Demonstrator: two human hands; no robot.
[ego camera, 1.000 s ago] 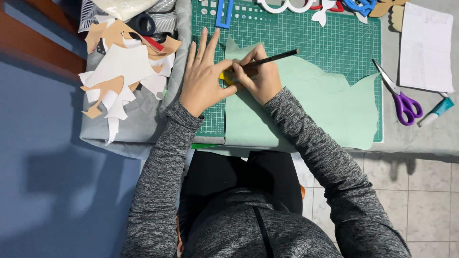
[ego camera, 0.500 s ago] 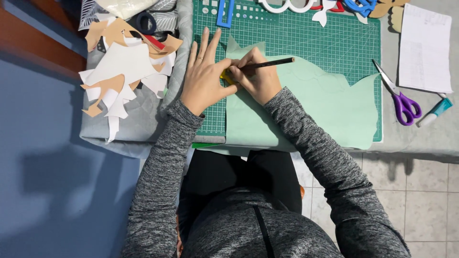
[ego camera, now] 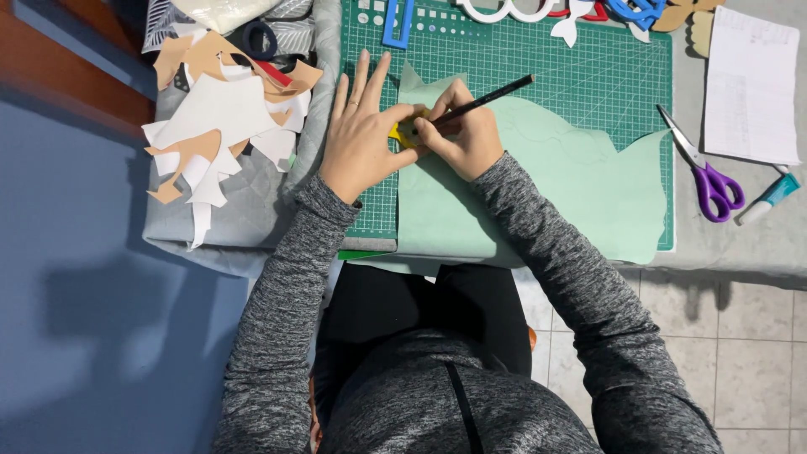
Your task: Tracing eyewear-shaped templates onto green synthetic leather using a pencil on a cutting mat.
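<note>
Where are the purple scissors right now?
The purple scissors lie right of the green cutting mat, on the grey cloth, between the mat and a white paper sheet.

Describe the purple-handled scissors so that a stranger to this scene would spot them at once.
Start from the big green gridded cutting mat and go past its right edge onto the grey table cover. The purple-handled scissors lie there, blades pointing up-left onto the mat's edge, between the mat and a white sheet of paper. Beside them lies a white and teal tube; only the scissors have purple loops and metal blades.
</note>
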